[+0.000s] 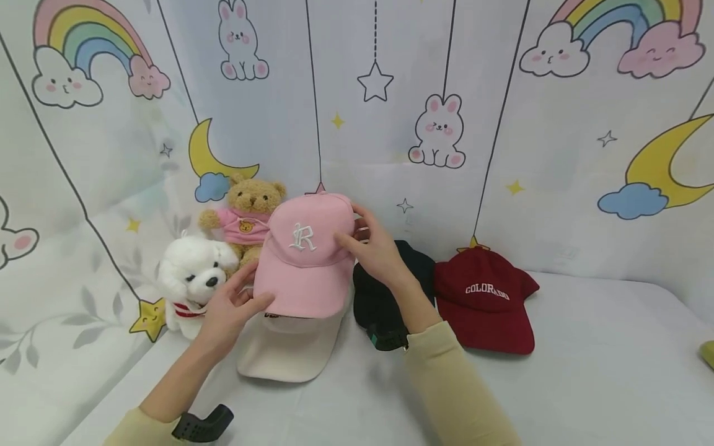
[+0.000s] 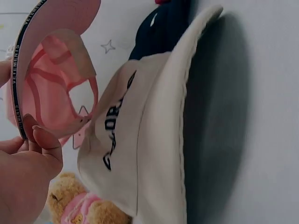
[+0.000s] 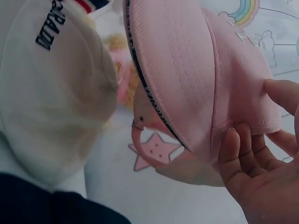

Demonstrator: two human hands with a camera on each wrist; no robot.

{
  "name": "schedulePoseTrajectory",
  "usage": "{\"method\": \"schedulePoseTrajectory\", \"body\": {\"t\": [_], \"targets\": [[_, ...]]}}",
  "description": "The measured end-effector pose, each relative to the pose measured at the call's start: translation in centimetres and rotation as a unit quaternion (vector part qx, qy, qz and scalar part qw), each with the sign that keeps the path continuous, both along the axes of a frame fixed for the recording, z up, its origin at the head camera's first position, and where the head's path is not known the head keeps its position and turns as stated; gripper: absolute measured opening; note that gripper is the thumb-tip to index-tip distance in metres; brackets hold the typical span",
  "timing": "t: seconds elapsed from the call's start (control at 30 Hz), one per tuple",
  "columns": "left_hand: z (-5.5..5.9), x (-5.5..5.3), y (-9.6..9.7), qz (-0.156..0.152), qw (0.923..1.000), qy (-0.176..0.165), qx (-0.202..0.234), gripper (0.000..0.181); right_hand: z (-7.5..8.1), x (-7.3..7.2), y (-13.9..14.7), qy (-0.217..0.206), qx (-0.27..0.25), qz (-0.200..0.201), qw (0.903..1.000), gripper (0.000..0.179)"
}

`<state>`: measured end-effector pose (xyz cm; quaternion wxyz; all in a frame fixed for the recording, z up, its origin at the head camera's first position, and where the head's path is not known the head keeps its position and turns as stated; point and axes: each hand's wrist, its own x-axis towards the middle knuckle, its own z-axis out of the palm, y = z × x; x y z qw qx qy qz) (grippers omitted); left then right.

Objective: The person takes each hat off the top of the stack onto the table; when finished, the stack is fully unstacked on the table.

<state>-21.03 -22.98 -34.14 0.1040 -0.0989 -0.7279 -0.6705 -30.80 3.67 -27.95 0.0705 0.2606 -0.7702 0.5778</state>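
Observation:
Both hands hold up a pink cap (image 1: 304, 279) with a white embroidered "R", its brim tilted down toward the camera. At the brim's left edge, the left hand (image 1: 231, 310) pinches between thumb and fingers. The right hand (image 1: 382, 251) grips the side of the crown; in the right wrist view its fingers (image 3: 236, 156) curl at the crown's lower edge. Behind and below the pink cap is a cream cap (image 1: 290, 359) with dark lettering, partly hidden in the head view. The left wrist view shows the pink cap's hollow inside and a dark printed tape along its brim.
A black cap (image 1: 368, 294), partly behind the right forearm, sits beside a dark red "COLORADO" cap (image 1: 485, 303). To the left are a white plush dog (image 1: 192, 272) and a teddy bear (image 1: 245, 226) in pink. A patterned cloth (image 1: 357, 136) hangs behind the white table (image 1: 602, 371).

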Motion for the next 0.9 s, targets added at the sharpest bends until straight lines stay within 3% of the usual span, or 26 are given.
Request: {"method": "schedulePoseTrajectory", "body": {"t": [0.23,0.37,0.63,0.9], "targets": [[0.4,-0.6,2.6,-0.04,0.9991,0.003,0.014,0.074,0.9,-0.1,3.1,0.009,0.009,0.002,0.9999,0.063],[0.2,-0.9,4.2,-0.047,0.9989,0.004,-0.002,0.075,0.9,0.0,5.4,0.017,0.029,0.005,0.9994,0.062],[-0.5,-1.6,7.6,-0.081,0.9965,0.004,-0.02,0.08,0.8,0.9,10.1,-0.016,0.073,-0.019,0.9971,0.065],[-1.2,-2.0,11.7,-0.09,0.9952,-0.004,-0.039,0.085,0.2,1.7,14.4,-0.033,0.095,-0.042,0.994,0.068]]}}
